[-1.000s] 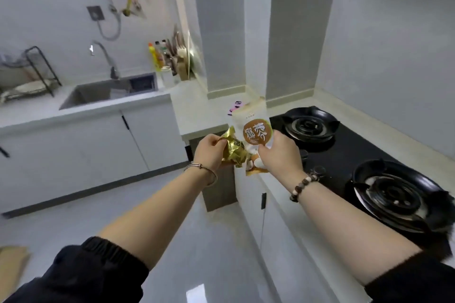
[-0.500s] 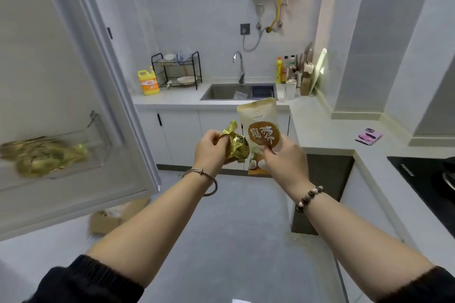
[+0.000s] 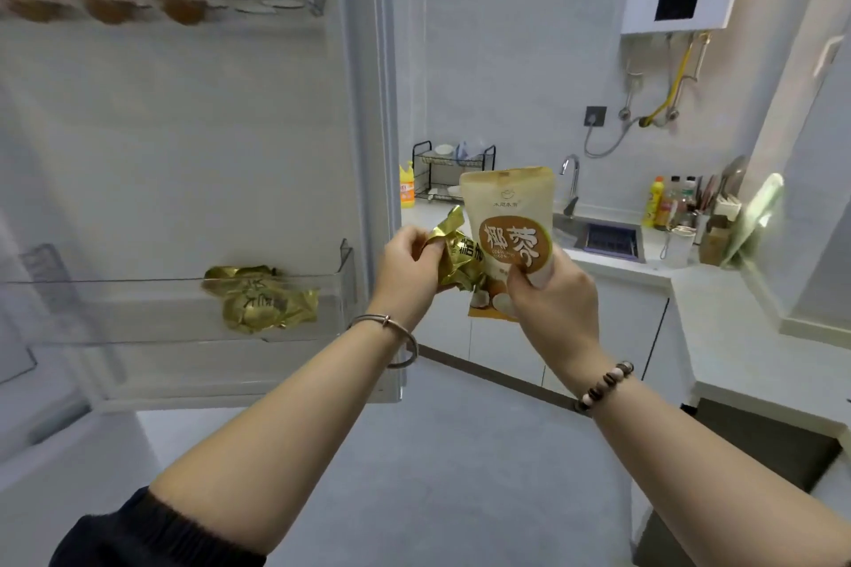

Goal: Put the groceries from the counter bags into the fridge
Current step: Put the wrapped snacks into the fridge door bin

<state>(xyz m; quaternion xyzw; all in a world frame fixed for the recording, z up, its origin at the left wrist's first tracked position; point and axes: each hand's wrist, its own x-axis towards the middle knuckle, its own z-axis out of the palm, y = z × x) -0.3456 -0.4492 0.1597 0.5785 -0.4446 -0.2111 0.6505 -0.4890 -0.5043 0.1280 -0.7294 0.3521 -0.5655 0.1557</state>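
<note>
Gripping gold packet (image 3: 456,260), left hand (image 3: 407,269), right hand (image 3: 550,295) pinching pouch (image 3: 509,216)

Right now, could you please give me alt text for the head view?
A person's left hand grips a gold packet and the right hand a cream pouch, facing an open fridge door whose shelf holds gold packets.

Black sleeves (image 3: 152,534), thin silver bangle (image 3: 397,336) on left wrist, beaded bracelet (image 3: 605,384) on right

Soft even daylight, slight motion blur, wide-angle edge distortion
</note>
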